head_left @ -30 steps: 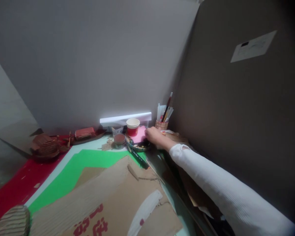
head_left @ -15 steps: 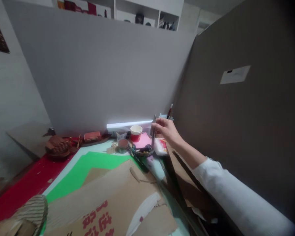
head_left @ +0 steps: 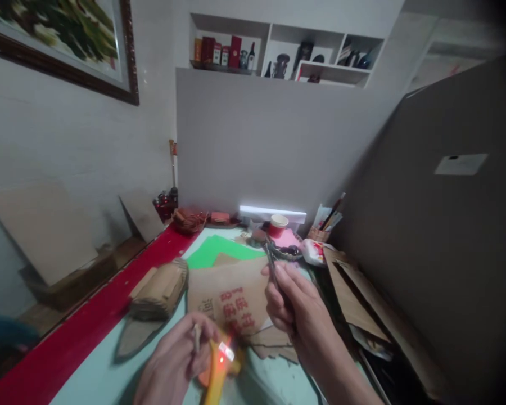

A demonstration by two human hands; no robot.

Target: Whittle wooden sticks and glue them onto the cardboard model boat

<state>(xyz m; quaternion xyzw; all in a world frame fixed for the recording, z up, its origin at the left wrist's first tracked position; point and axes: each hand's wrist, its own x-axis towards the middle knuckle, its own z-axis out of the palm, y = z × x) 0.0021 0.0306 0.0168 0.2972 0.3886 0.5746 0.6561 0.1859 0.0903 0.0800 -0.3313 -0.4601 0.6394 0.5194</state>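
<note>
In the head view my right hand (head_left: pixel 293 298) is closed round a slim dark metal tool (head_left: pixel 272 261) that looks like tweezers. Its tip points up and away, over the cardboard sheet. My left hand (head_left: pixel 175 354), low in the frame, pinches a small pale piece (head_left: pixel 197 337), probably cardboard. Close beside those fingers is a yellow-orange glue gun (head_left: pixel 216 377) with a red light glowing on it; blur hides whether the hand touches it. Between and beyond both hands lies a flat cardboard sheet (head_left: pixel 223 281) with red printed characters.
A corrugated cardboard boat model (head_left: pixel 160 292) sits at the left. Behind are green paper (head_left: pixel 219 247), a red-and-white paper cup (head_left: pixel 278 225), a tray (head_left: pixel 293 256), a tissue pack (head_left: pixel 314 251) and a pen holder (head_left: pixel 320 230). Cardboard pieces (head_left: pixel 354 298) lean along the right partition.
My right hand has drawn back from the tray towards me, carrying the metal tool. My left hand, the small piece and the glue gun have come into view. The camera has turned left.
</note>
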